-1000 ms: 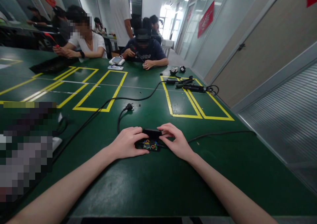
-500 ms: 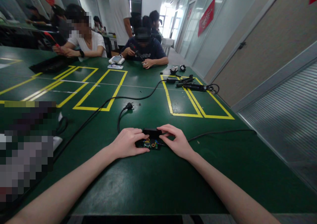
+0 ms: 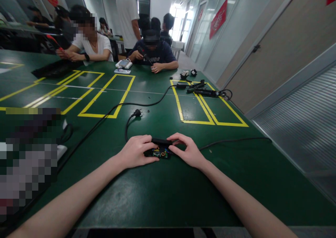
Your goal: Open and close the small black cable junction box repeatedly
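A power adapter with its circuit board point(image 3: 160, 153) exposed lies on the table between my hands. Its black cover point(image 3: 162, 142) stands tilted along the board's far side. My left hand point(image 3: 138, 151) is closed round the adapter's left end, the thumb along the near edge and fingers reaching to the cover. My right hand point(image 3: 187, 149) pinches the cover's right end between thumb and fingers. A short cord with a plug point(image 3: 137, 113) runs from behind my left hand. Another black cable point(image 3: 236, 140) leads off to the right from behind my right hand.
A long cable point(image 3: 115, 106) crosses the green table point(image 3: 183, 196) toward another adapter point(image 3: 181, 86) and a heap of black tools point(image 3: 207, 91). Two co-workers sit across the table. A pixelated area covers the left side. Yellow tape marks rectangles on the tabletop.
The black cover has tipped lower and shows a thinner edge now. Both hands have kept almost the same place and grip.
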Available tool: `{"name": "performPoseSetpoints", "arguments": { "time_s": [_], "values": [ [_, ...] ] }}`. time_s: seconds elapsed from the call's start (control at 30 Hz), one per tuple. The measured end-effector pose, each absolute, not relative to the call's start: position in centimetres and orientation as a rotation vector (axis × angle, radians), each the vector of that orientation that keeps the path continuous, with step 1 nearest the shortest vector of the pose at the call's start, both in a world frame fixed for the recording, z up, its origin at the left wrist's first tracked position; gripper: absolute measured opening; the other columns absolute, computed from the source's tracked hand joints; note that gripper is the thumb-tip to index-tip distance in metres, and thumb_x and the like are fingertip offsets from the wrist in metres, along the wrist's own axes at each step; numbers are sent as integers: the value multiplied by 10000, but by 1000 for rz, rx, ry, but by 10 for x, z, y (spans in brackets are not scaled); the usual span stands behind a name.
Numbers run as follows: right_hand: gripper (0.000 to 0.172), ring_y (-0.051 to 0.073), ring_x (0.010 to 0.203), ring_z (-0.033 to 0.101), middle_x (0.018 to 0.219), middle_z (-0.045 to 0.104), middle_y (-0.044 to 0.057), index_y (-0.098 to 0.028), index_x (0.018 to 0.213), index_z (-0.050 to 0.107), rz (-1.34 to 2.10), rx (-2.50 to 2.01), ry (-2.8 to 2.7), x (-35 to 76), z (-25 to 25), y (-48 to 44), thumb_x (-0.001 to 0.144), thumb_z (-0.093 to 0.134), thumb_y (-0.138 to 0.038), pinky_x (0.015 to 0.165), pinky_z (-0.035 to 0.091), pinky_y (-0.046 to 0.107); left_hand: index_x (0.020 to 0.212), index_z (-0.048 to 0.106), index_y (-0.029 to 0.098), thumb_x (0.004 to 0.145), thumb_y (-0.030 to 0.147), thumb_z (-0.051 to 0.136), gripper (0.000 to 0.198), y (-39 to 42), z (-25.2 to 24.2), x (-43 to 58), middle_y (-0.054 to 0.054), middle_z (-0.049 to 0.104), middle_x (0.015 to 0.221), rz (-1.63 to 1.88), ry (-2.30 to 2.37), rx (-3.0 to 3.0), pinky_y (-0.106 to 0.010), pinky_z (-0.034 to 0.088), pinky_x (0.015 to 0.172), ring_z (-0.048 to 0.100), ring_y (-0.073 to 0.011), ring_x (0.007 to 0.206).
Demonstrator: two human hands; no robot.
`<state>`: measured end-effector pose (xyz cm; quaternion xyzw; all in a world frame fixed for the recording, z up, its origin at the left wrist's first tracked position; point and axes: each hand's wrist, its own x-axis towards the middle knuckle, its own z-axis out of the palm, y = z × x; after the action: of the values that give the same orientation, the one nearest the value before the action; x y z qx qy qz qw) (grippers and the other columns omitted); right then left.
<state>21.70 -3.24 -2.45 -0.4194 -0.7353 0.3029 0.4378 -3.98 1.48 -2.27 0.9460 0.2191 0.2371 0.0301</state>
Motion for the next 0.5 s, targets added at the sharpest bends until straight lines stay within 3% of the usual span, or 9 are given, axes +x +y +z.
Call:
{"name": "performPoseSetpoints", "arguments": {
  "time_s": [0.07, 0.17, 0.23, 0.3, 0.37, 0.4, 0.5],
  "values": [
    [129, 193, 862, 699, 935, 733, 60, -202, 950, 726, 745, -1005, -1876, 218, -20, -33, 972, 646, -302, 791, 598, 355, 955, 685, 186, 953, 429, 679, 243, 11, -23, -38, -36, 612, 866, 786, 657, 2958, -278, 469, 660, 607, -166, 749],
    [272, 202, 855, 702, 889, 726, 63, -203, 772, 681, 741, -947, -1931, 218, -16, -35, 1001, 619, -335, 801, 579, 373, 927, 636, 186, 984, 399, 630, 220, 7, -22, -34, -61, 623, 933, 842, 621, 2989, -307, 495, 717, 605, -185, 810],
    [302, 202, 855, 700, 870, 713, 61, -204, 723, 650, 732, -915, -1957, 217, -15, -36, 1001, 621, -317, 798, 571, 371, 1016, 633, 189, 953, 401, 666, 224, 6, -20, -32, -85, 651, 1017, 835, 643, 2952, -338, 514, 776, 629, -214, 888],
    [225, 201, 864, 693, 864, 702, 57, -207, 770, 665, 699, -891, -1995, 215, -15, -37, 983, 640, -272, 803, 565, 368, 1148, 620, 188, 926, 409, 699, 323, 8, -18, -30, -98, 681, 1088, 762, 662, 2883, -362, 523, 836, 653, -242, 974],
    [63, 205, 890, 685, 915, 693, 64, -205, 892, 697, 644, -887, -2054, 214, -17, -39, 941, 685, -243, 807, 564, 363, 1146, 623, 182, 939, 415, 687, 319, 10, -17, -30, -79, 713, 1029, 685, 617, 2811, -350, 523, 828, 672, -231, 947],
    [65, 207, 904, 680, 956, 686, 71, -204, 970, 703, 611, -900, -2092, 213, -18, -40, 915, 711, -238, 802, 565, 358, 1122, 630, 179, 948, 413, 671, 295, 11, -16, -30, -77, 722, 1006, 665, 616, 2784, -347, 523, 823, 677, -229, 932],
    [310, 226, 934, 665, 1051, 684, 89, -209, 1157, 666, 481, -968, -2218, 212, -21, -40, 861, 755, -232, 801, 564, 367, 1062, 645, 178, 939, 384, 653, 240, 12, -16, -32, -83, 731, 987, 639, 662, 2735, -359, 527, 835, 679, -236, 932]
  ]
}}
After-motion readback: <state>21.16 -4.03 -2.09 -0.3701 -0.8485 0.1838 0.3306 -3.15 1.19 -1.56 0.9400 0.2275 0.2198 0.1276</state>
